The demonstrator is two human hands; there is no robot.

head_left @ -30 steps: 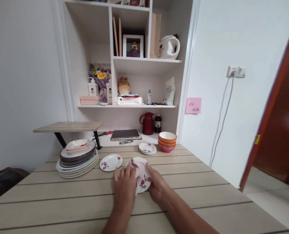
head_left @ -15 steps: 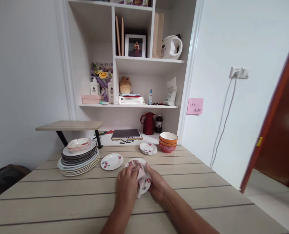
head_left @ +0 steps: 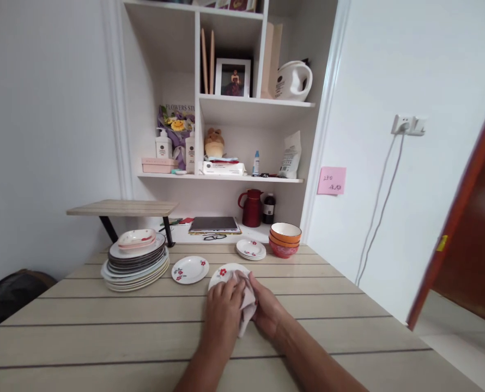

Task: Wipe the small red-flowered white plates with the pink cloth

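A white plate with red flowers (head_left: pixel 219 274) is tilted up between my hands above the table. My right hand (head_left: pixel 268 309) grips its right rim, thumb on the upper side and the other fingers beneath. Pressed on the plate's face is a crumpled pale pink cloth (head_left: pixel 248 302), with one corner hanging below. My left hand (head_left: pixel 225 305) is closed over the cloth, its fingers bent against the plate. The cloth and left hand hide much of the plate. Left of it, a matching flowered plate (head_left: pixel 190 270) lies flat on the table.
Stacked plates (head_left: pixel 136 267), topped by small pink-rimmed dishes (head_left: pixel 137 238), stand at the left near a raised wooden shelf (head_left: pixel 122 207). Small flowered plates (head_left: pixel 251 249) and stacked bowls (head_left: pixel 284 239) sit at the back. Behind are a red jug (head_left: pixel 251 208) and glasses (head_left: pixel 214 237).
My left hand and the cloth have slid rightward across the plate, uncovering a red flower near its far edge. My right hand keeps its hold. The whole view has shifted slightly.
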